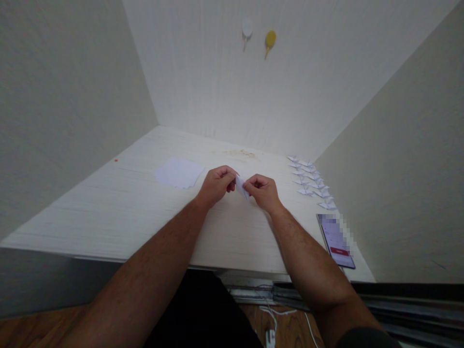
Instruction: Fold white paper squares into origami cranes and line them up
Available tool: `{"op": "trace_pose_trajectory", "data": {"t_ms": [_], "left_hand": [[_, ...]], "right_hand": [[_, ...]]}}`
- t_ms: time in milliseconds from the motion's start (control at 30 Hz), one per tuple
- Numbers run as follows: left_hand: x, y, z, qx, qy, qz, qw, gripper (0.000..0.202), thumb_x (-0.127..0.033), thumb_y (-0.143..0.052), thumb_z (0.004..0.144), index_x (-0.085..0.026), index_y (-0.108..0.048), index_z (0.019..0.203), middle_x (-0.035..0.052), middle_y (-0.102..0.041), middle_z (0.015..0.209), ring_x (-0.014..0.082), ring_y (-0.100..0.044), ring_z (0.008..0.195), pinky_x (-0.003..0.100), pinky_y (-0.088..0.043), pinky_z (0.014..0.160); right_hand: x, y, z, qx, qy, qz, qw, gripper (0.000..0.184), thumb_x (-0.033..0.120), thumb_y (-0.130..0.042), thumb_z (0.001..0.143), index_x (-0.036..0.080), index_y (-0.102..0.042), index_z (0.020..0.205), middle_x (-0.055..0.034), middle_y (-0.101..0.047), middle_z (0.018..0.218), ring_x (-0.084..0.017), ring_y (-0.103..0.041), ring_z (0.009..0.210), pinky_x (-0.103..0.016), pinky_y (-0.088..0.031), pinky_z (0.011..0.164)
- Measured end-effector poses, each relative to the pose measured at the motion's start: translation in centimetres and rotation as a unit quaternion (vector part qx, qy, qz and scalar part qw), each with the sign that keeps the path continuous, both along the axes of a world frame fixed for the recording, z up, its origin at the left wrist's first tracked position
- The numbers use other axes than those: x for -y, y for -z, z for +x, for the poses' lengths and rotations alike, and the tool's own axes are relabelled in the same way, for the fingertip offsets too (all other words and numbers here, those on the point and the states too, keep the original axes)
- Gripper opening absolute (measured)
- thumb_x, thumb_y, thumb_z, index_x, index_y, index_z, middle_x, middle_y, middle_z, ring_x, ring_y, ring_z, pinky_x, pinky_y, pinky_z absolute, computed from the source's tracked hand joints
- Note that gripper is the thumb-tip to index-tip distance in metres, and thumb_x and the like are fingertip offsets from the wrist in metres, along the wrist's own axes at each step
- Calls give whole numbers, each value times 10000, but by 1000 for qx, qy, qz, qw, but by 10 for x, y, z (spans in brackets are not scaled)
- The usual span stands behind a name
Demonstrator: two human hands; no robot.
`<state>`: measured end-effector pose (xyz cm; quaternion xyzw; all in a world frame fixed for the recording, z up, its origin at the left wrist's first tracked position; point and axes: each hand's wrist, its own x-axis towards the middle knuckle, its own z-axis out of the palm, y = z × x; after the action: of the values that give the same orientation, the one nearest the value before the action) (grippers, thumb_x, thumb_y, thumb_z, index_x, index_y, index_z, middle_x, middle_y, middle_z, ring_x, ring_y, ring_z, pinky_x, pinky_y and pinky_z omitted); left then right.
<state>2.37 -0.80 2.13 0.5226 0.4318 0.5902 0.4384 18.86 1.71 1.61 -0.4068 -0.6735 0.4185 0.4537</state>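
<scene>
Between my two hands is a small piece of folded white paper, held just above the middle of the table. My left hand pinches its left edge between thumb and fingers. On the other side my right hand grips the paper the same way, fingers curled. The paper looks narrow and slanted, and its finer folds are too small to make out. A spread pile of white paper sheets lies to the left of my left hand. Folded white paper cranes stand in rows to the right of my right hand.
A phone with a lit screen lies near the table's right front edge. Walls enclose the white table at left, back and right. A white hook and a yellow hook hang on the back wall. Cables lie on the floor.
</scene>
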Motion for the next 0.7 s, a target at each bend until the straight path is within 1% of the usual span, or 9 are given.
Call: {"op": "trace_pose_trajectory", "data": {"t_ms": [100, 167, 300, 400, 500, 600, 700], "left_hand": [[-3, 3, -2, 15, 6, -4, 1000, 182, -302, -572, 818, -151, -622, 728, -10, -565, 530, 96, -505, 475, 220, -390, 464], [-4, 5, -2, 13, 16, -11, 1000, 225, -349, -584, 821, -145, -634, 741, 0, -587, 577, 95, -517, 508, 218, -400, 478], [-2, 6, -2, -25, 67, -43, 997, 267, -393, -713, 733, -137, -642, 755, 23, -649, 691, 108, -575, 606, 229, -469, 556], [0, 5, -1, -40, 91, -80, 992, 308, -414, -749, 697, -133, -633, 748, 44, -671, 699, 136, -613, 628, 258, -498, 570], [0, 5, 0, -29, 63, -77, 995, 314, -418, -752, 689, -133, -626, 730, 30, -658, 667, 119, -586, 574, 255, -485, 555], [-2, 8, 0, -7, 33, -57, 998, 291, -402, -740, 697, -137, -620, 720, -6, -608, 602, 86, -523, 520, 224, -429, 522], [-3, 9, 0, -25, 30, -53, 998, 282, -404, -712, 718, -143, -604, 713, -21, -572, 557, 80, -482, 487, 213, -368, 486]], "right_hand": [[0, 0, -1, 2, 6, 5, 1000, 204, 359, -703, 678, 186, -615, 614, 27, -573, 535, -89, -481, 487, -228, -381, 475], [1, 0, -1, -9, 14, 10, 1000, 212, 372, -712, 677, 187, -623, 621, 26, -579, 533, -91, -484, 484, -228, -383, 472], [1, -1, -1, -27, 25, 23, 999, 225, 391, -727, 686, 187, -643, 639, 21, -589, 517, -97, -491, 472, -230, -377, 462], [1, 0, -1, -23, 36, 34, 999, 221, 395, -721, 704, 187, -659, 662, 15, -600, 531, -102, -506, 484, -232, -378, 468], [0, 1, -2, -24, 29, 31, 999, 219, 389, -743, 685, 189, -654, 672, 24, -592, 543, -93, -487, 484, -228, -361, 466], [0, 3, -2, -16, 8, 17, 1000, 219, 364, -764, 658, 191, -629, 652, 45, -554, 520, -78, -438, 463, -222, -326, 454], [-1, 3, -1, -5, -6, 3, 1000, 216, 359, -760, 657, 191, -624, 646, 44, -549, 512, -80, -439, 459, -223, -317, 450]]}}
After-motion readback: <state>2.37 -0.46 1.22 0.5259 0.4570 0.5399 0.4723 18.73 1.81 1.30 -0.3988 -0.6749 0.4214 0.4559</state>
